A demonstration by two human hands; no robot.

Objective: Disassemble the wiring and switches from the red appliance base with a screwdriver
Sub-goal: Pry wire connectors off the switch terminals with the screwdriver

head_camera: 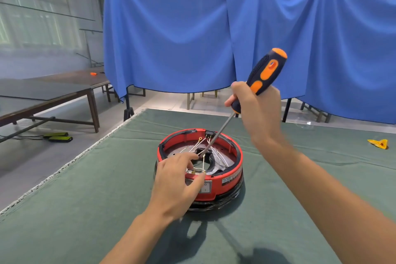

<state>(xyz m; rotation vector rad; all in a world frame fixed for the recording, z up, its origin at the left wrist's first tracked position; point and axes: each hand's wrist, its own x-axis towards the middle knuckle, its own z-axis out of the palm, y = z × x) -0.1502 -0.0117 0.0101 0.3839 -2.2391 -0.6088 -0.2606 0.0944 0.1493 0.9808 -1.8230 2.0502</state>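
Our right hand (257, 109) grips the screwdriver (260, 77); its tip seems beside our left hand's (177, 184) fingers (188, 157), which press wires (203, 163) in the red base (225, 180).

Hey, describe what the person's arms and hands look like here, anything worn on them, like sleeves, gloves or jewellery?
Both arms are bare as far as the picture shows; no sleeve comes into view on either forearm. The left hand and the right hand wear no gloves. No watch, bracelet or band shows at either wrist, and no ring is visible on the fingers that can be seen. Some fingers are hidden, so those cannot be checked.
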